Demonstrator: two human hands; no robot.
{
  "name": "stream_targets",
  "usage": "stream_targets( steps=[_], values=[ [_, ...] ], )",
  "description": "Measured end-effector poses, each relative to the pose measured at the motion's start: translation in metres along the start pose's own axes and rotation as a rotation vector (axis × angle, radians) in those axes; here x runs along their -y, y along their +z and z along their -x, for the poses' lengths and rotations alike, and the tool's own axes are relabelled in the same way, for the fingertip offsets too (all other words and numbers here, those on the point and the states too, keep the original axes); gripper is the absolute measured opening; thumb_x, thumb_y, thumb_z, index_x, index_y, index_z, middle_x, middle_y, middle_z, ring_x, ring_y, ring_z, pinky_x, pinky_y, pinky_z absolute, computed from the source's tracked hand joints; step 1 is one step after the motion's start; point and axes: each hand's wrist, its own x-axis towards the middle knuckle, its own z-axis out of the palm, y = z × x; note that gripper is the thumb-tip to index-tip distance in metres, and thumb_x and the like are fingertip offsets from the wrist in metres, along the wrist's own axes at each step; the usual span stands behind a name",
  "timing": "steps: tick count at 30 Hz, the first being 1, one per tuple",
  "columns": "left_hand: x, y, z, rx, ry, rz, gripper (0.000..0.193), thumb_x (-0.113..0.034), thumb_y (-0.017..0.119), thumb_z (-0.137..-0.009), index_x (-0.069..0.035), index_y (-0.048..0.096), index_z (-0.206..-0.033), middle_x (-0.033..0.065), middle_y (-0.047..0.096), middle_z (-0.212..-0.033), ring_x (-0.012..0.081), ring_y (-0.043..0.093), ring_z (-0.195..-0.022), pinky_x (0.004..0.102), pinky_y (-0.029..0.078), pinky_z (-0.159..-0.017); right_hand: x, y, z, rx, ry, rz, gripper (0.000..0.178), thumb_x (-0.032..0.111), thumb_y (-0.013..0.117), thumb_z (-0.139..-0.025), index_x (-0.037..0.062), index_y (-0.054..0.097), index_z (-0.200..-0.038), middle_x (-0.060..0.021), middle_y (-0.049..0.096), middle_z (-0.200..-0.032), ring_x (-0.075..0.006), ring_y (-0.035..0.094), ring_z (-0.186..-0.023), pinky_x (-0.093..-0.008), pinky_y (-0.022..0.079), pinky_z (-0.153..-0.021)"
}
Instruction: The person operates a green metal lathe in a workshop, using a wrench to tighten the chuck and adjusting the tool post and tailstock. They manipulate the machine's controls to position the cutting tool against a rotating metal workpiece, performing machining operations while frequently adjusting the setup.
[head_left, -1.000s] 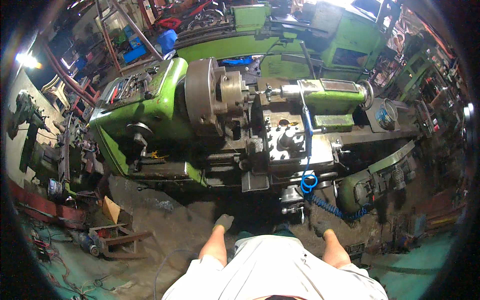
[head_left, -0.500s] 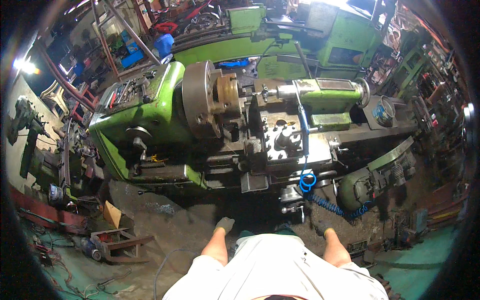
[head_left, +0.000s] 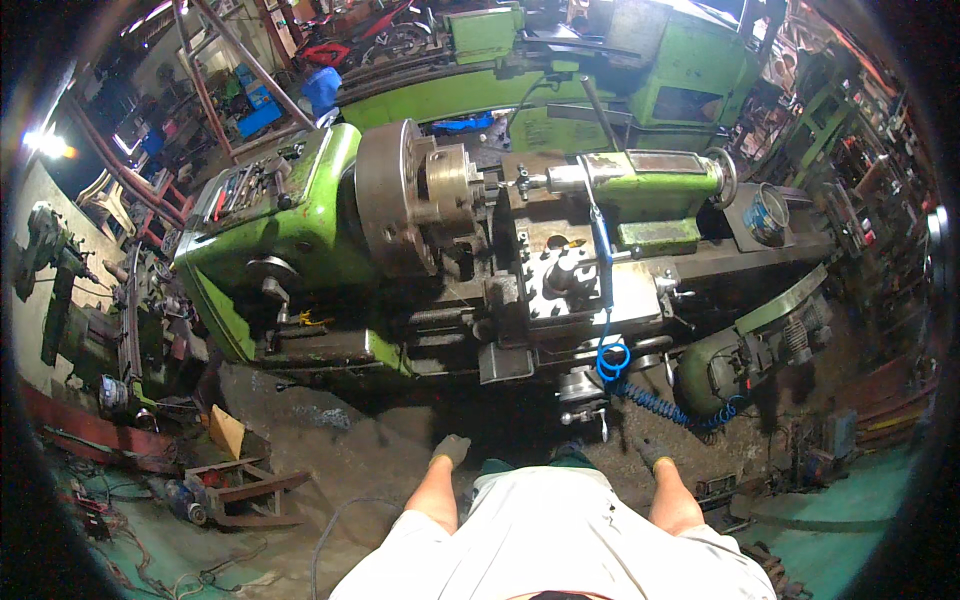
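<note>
My left hand (head_left: 453,449), in a dark grey glove, hangs low in front of the lathe, apart from it. Its fingers are bunched in shadow, so their pose is unclear; nothing shows in it. On the other side of my body, my right hand (head_left: 652,453) wears a dark glove with a yellowish cuff. Its fingers point forward, and it touches nothing visible. Nearest to it is a cross-slide crank handle (head_left: 603,425). The green lathe (head_left: 320,215) carries a large steel chuck (head_left: 388,200), a tool post (head_left: 560,280) and a tailstock (head_left: 650,190).
A blue coiled hose (head_left: 660,402) hangs from the carriage to a green motor (head_left: 708,375) at right. Wrenches (head_left: 240,195) lie on the headstock. A metal frame (head_left: 250,490) stands on the floor at left. A round tin (head_left: 768,222) sits behind the tailstock handwheel.
The whole view has shifted slightly, moving the lathe a little up and left in the picture. My right hand sits slightly further forward. My left hand has hardly moved.
</note>
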Motion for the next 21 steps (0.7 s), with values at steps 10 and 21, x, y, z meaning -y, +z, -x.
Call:
stream_targets(
  steps=[10,21],
  values=[
    [-0.002,-0.008,0.006,0.038,-0.018,-0.094,0.050,-0.040,0.046,-0.096,-0.003,0.070,-0.120,0.0265,0.061,-0.134,0.0443,0.058,-0.126,0.0522,0.046,-0.104,0.081,-0.037,0.046,0.152,0.211,-0.637,0.049,0.039,0.067,-0.090,0.0039,0.065,-0.124,-0.0196,0.070,-0.107,-0.0303,0.070,-0.080,-0.0419,0.056,-0.069],
    [-0.028,-0.023,0.030,0.057,-0.076,-0.110,0.046,-0.034,0.039,-0.102,-0.006,0.068,-0.124,0.0221,0.063,-0.133,0.0417,0.059,-0.124,0.0493,0.047,-0.106,0.062,-0.040,0.019,0.176,0.132,-0.574,0.051,0.046,0.066,-0.091,0.0029,0.071,-0.117,-0.0126,0.071,-0.082,-0.0217,0.066,-0.060,-0.0401,0.050,-0.056]
  ],
)
